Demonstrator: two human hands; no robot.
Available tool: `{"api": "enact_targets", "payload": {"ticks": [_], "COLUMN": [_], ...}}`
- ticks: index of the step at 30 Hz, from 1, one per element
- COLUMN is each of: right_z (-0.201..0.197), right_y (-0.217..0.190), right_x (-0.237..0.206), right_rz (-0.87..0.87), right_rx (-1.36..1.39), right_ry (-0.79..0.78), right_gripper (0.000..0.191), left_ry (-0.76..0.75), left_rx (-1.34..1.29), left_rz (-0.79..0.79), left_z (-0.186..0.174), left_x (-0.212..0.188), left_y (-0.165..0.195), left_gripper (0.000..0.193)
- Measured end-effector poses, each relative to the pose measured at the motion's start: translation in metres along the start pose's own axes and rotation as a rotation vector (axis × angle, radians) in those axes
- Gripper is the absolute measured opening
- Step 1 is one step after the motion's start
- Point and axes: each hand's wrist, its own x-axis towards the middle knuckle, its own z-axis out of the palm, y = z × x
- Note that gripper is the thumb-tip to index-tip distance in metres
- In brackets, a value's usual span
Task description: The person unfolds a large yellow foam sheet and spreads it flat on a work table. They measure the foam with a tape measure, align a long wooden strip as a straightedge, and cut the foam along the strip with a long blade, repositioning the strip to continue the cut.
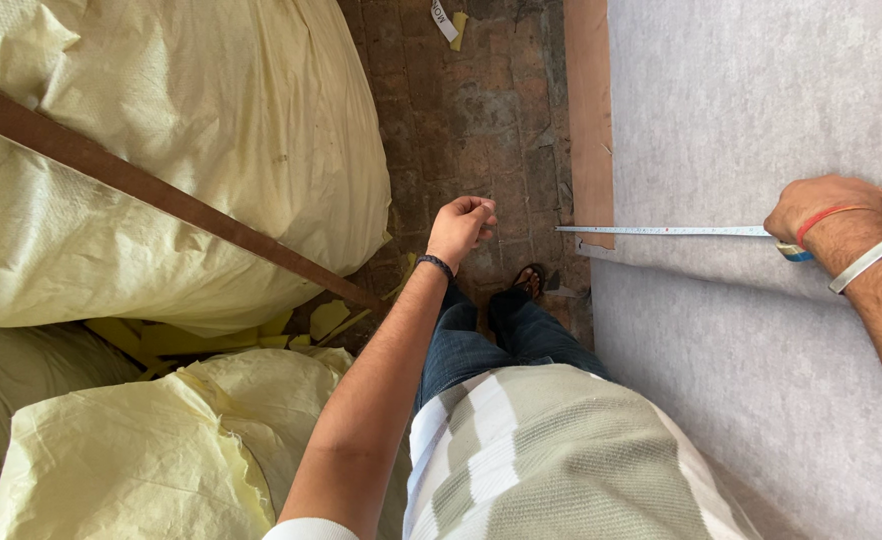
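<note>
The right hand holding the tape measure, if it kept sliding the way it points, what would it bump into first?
The right hand points left along the tape measure over the grey sheet. Nothing stands in its way on the sheet; it would probably first reach the brown strip at the sheet's edge, though depth is hard to judge.

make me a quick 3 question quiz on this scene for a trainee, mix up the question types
1. True or false: the right hand holds the tape measure stretched across the grey sheet.
2. Where does the free end of the tape sit?
A. on a yellow sack
B. at the sheet's edge by the brown strip
C. in the left hand
3. Fill in: the left hand hangs loosely curled over the ______ floor, beside the big yellow sacks.

Key
1. true
2. B
3. brick
</note>
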Motion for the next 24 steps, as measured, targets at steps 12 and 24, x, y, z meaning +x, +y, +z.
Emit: {"api": "enact_targets", "payload": {"ticks": [12, 24], "right_z": [-0.001, 0.001], "right_y": [0.004, 0.006], "right_x": [-0.001, -0.004], "right_rz": [-0.017, 0.001], "right_rx": [0.037, 0.035], "right_ry": [0.003, 0.011], "right_gripper": [0.022, 0.020], "left_ry": [-0.017, -0.030], "left_rx": [-0.028, -0.022], "left_rz": [0.011, 0.016], "left_z": [0.003, 0.011], "left_x": [0.000, 0.001], "left_y": [0.004, 0.007], "left_gripper": [0.029, 0.027]}}
